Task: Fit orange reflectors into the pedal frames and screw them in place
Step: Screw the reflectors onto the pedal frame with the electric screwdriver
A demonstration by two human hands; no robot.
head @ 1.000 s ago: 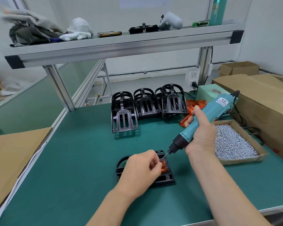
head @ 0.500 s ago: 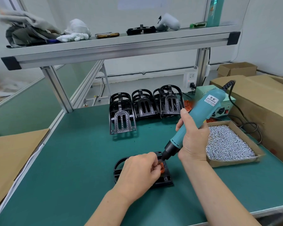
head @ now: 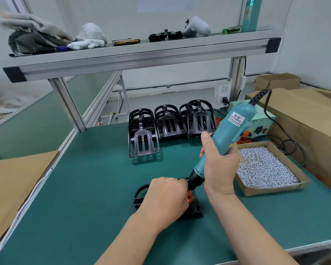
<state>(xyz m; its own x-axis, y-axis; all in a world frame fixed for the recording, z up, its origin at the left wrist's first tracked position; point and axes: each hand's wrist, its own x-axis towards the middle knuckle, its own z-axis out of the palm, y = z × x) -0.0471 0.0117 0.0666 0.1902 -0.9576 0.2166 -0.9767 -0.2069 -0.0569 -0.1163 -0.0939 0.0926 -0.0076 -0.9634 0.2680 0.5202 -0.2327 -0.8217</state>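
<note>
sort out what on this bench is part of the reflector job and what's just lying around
In use: teal electric screwdriver in right hand; small orange plastic reflector held by left hand; black plastic pedal frame; cardboard tray of silver screws; stacked black pedal frames.
Lying about: grey crumpled cloths, white gloves, brown-cased phone, all on the aluminium shelf.

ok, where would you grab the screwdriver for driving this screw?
Screwdriver: wrap the lower teal barrel, just above the black nose, coming from the right, as the right hand does. It leans up and right, cord off the top, and the left hand holds the pedal frame on its left.
</note>
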